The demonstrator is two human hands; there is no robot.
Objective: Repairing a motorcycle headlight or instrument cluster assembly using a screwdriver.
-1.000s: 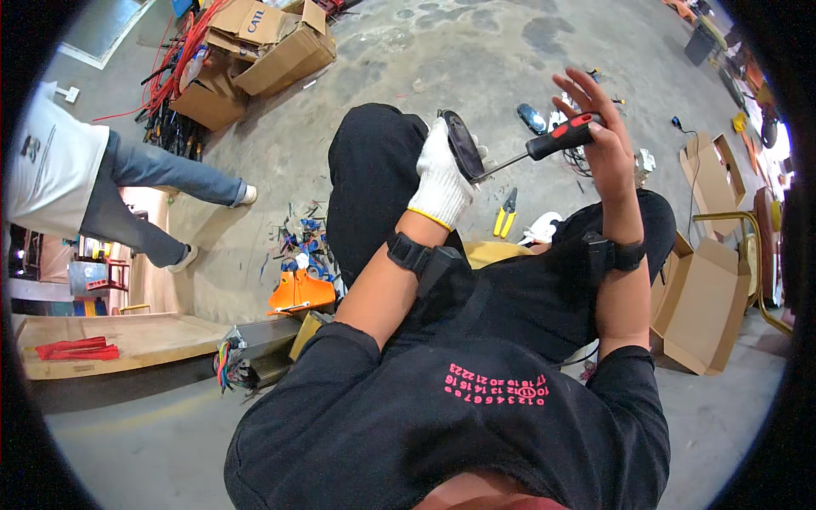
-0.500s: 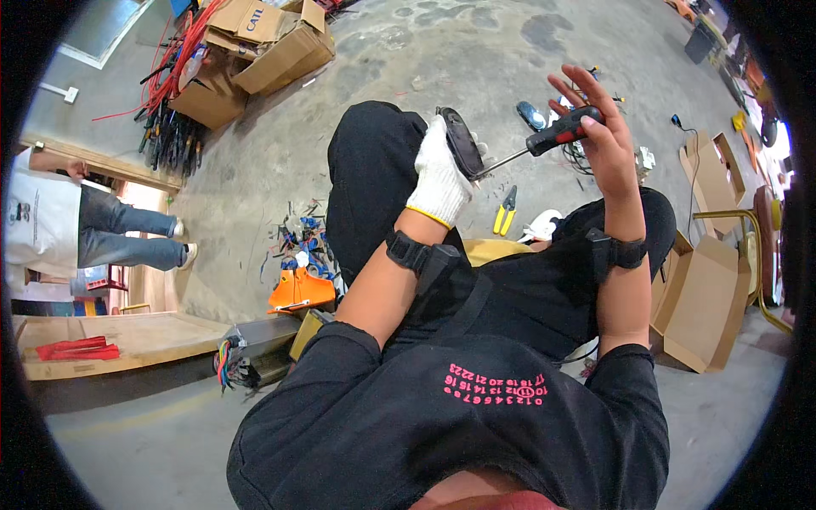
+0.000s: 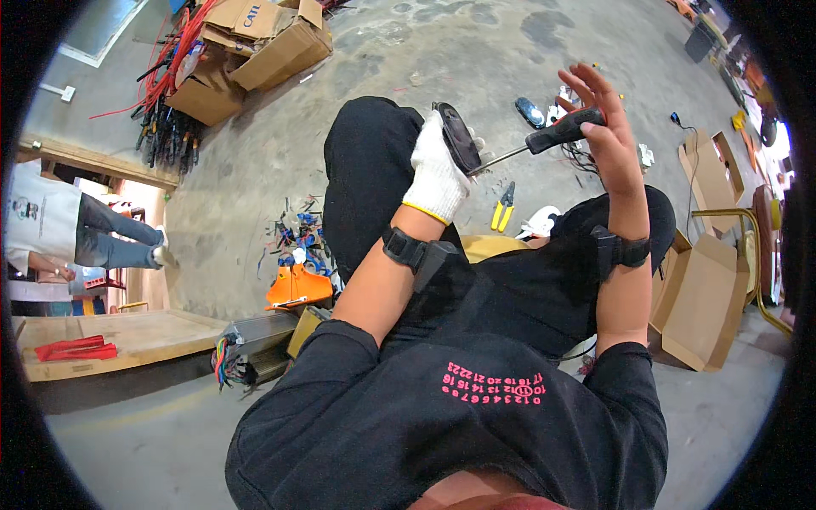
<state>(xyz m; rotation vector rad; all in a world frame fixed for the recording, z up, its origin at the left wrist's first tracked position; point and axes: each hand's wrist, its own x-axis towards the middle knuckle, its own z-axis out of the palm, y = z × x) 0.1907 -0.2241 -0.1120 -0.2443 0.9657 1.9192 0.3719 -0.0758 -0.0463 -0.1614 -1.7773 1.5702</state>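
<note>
My left hand point(image 3: 434, 177), in a white knitted glove, is closed around a dark oval casing point(image 3: 460, 140) that looks like a computer mouse. A screwdriver point(image 3: 557, 133) with a black and red handle reaches it from the right, its tip at the casing's lower end. The tip's exact contact is too small to make out. My right hand point(image 3: 616, 153) is bare and grips the handle between thumb and palm, with other fingers raised. Beyond the handle a dark, shiny computer mouse point(image 3: 529, 111) lies on the floor. Yellow-handled pliers point(image 3: 503, 210) lie nearer, between my knees.
Wire scraps point(image 3: 297, 228) and an orange plastic piece point(image 3: 299, 286) lie left of my knee, near a grey metal box with coloured wires point(image 3: 263, 336). Cardboard boxes stand far left point(image 3: 276, 55) and right point(image 3: 701, 297). Another person point(image 3: 119, 229) stands at the left.
Both hands keep their holds, and the screwdriver tip stays at the casing; its handle has tilted slightly. At the left, the other person has shifted, with an arm now lowered.
</note>
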